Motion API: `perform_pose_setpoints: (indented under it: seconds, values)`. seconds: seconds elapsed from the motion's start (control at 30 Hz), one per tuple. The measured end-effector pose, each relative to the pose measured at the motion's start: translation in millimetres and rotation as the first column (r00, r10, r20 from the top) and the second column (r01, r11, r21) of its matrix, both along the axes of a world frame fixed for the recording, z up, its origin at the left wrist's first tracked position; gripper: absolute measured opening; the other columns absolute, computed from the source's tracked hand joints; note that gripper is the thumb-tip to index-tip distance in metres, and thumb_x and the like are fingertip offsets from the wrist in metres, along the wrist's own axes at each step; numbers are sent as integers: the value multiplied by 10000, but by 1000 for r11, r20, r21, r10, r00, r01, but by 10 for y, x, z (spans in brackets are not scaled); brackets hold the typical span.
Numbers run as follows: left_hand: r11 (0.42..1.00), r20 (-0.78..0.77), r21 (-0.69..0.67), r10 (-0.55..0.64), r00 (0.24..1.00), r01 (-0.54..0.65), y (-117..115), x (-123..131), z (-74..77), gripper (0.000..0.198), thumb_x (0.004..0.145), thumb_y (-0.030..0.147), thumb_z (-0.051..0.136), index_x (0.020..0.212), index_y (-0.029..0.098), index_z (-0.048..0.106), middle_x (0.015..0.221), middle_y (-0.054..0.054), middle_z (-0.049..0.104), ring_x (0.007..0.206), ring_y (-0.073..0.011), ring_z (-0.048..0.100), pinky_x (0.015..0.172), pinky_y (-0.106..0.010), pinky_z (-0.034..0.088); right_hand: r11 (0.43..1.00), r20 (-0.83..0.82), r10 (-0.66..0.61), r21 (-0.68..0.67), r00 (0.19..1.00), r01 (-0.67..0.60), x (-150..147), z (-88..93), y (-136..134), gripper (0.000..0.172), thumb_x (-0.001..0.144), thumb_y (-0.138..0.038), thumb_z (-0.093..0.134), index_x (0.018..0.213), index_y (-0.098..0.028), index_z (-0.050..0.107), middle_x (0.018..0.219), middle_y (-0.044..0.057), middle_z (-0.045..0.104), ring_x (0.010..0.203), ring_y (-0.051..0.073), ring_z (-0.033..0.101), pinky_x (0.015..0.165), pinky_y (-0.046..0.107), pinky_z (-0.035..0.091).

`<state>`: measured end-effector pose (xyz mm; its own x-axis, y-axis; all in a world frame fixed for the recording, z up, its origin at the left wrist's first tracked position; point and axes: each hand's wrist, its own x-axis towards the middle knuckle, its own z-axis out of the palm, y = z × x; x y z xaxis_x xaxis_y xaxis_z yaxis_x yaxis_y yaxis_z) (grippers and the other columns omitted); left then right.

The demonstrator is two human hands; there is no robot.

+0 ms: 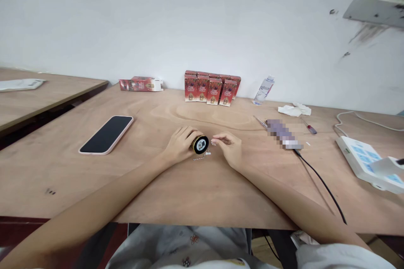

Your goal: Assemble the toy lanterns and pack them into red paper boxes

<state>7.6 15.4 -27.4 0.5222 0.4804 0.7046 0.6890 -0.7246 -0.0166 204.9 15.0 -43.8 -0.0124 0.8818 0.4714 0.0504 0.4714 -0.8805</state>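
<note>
Black round can with a gold rim [200, 144] lies on its side at the middle of the plywood desk [189, 193], the left hand [179, 145] with its fingers clamped round it. Just right of it, the right hand [229, 149] has its fingers pinched together on a tiny pale bit [213, 143]. A thin metal wire piece [202, 156] lies just near of the can.

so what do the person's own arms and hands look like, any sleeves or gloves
No gloves, rings or watch show on the left hand or the right hand. Both forearms are uncovered; pale fabric, probably a short sleeve, covers the right upper arm at the lower edge.
</note>
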Motion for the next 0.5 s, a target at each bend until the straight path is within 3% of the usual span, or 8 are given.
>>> perform_pose_setpoints:
  seconds: [0.1, 0.5]
  values:
    - [1000, 10, -2, -3, 1000, 3, 4, -2, 0, 224, 818, 259, 561, 1026, 177, 549, 967, -66, 635, 852, -193, 579, 724, -292, 414, 997, -34, 26, -77, 999, -29, 2, -27, 47, 88, 701, -264, 713, 764, -205, 696, 742, 7, 669, 688, 140, 648, 710, 301, 553]
    - [999, -1, -34, 10, 1000, -10, 1, 1, 9, 224, 811, 247, 553, 1026, 183, 554, 975, -69, 642, 868, -195, 582, 738, -297, 417, 992, -6, 122, 28, 993, -122, 7, 0, 0, 61, 755, -267, 673, 759, -240, 728, 858, 37, 676, 830, 160, 636, 766, 323, 546]
